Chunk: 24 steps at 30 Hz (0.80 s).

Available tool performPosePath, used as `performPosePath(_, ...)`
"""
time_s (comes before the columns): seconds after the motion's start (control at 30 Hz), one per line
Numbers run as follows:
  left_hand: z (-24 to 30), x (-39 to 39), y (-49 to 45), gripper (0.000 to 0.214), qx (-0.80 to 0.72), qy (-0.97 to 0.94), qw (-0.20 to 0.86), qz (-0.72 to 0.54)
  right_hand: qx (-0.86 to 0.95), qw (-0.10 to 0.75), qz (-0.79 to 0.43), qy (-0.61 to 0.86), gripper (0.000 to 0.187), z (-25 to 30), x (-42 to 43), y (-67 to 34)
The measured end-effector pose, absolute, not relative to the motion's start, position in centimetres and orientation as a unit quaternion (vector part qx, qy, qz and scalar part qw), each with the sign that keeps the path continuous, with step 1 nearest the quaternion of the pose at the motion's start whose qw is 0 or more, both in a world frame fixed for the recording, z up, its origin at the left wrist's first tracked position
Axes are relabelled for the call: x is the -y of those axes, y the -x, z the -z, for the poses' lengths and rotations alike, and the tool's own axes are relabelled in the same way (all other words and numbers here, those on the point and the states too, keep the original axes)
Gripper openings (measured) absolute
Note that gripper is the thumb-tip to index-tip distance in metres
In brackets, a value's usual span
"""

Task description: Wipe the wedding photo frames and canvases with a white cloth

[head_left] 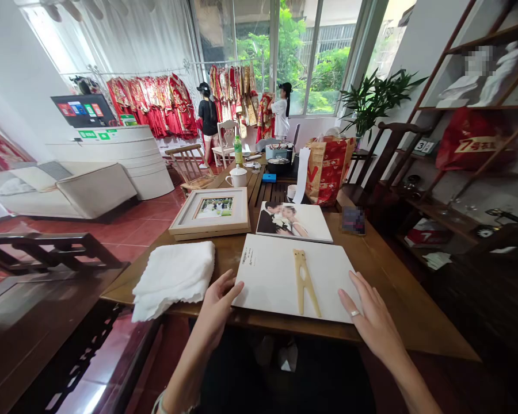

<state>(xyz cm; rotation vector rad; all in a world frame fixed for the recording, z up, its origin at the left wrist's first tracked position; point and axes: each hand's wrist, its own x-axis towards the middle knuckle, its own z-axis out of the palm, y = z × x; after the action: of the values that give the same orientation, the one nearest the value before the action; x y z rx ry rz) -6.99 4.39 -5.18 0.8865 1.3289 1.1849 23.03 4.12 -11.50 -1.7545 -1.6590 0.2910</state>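
Note:
A large white album lies shut on the wooden table in front of me. A pale wooden forked tool rests on its cover. My left hand touches the album's left edge with fingers stretched out. My right hand, a ring on one finger, lies flat on the album's near right corner, fingers apart. A folded white cloth sits just left of my left hand. Behind the album lie a wedding photo book and a framed picture.
Farther back stand a white cup, a green bottle and a red gift bag. Dark wooden chairs flank the table; shelves fill the right wall. Two people stand by racks of red garments.

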Motion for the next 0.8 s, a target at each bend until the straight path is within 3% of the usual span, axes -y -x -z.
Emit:
performPosePath(0.17,3.1,-4.6,7.8,0.045,-0.475,-0.374,0.647,-0.464,0.692,0.366,-0.190,0.592,0.061,10.2,-3.1,-24.3)
performPosePath(0.27,1.1,-4.3,7.6,0.041,-0.473,-0.412,0.620,-0.472,0.762,0.339,-0.132,0.535,0.084,8.5,-1.7,-23.6)
performPosePath(0.37,-1.5,-3.9,6.3,0.038,-0.484,-0.468,0.569,-0.472,0.798,0.315,-0.086,0.507,0.090,6.6,-0.4,-21.3)
performPosePath(0.5,-5.0,-3.6,3.6,0.035,-0.489,-0.550,0.475,-0.482,0.770,0.388,-0.028,0.506,0.064,5.4,0.3,-18.0)
performPosePath(0.63,-7.5,-3.8,0.8,0.026,-0.455,-0.626,0.402,-0.489,0.714,0.480,0.042,0.508,0.054,5.8,-0.2,-17.3)
performPosePath(0.8,-6.2,-6.5,-0.5,0.023,-0.370,-0.671,0.429,-0.479,0.536,0.590,0.106,0.594,0.029,5.5,-1.3,-18.7)
